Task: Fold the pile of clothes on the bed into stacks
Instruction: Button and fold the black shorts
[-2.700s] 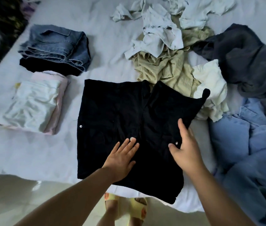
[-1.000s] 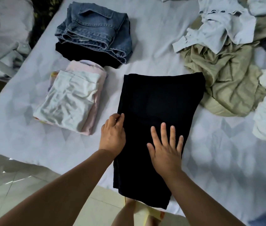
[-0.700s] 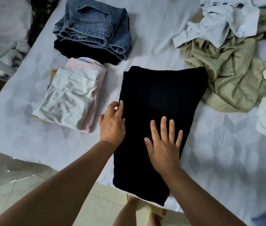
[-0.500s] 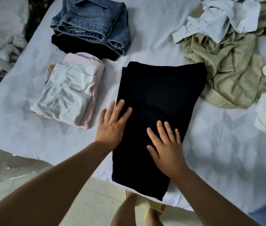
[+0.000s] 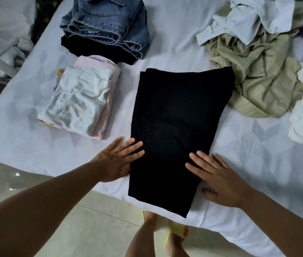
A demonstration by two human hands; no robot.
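The black folded garment [image 5: 176, 130] is being kept flat on the bed [image 5: 249, 154], its near end overhanging the edge. The left hand [image 5: 116, 161] is being laid at its left edge, fingers [image 5: 128, 145] straight and spread, tips on the cloth. The right hand [image 5: 219, 178] is being laid at its right edge, fingers wide, holding nothing. Beyond the left fingers, a pale stack [image 5: 80, 102] and a denim stack [image 5: 108, 25] are being seen; beyond the right fingers, the unfolded pile [image 5: 258, 71]
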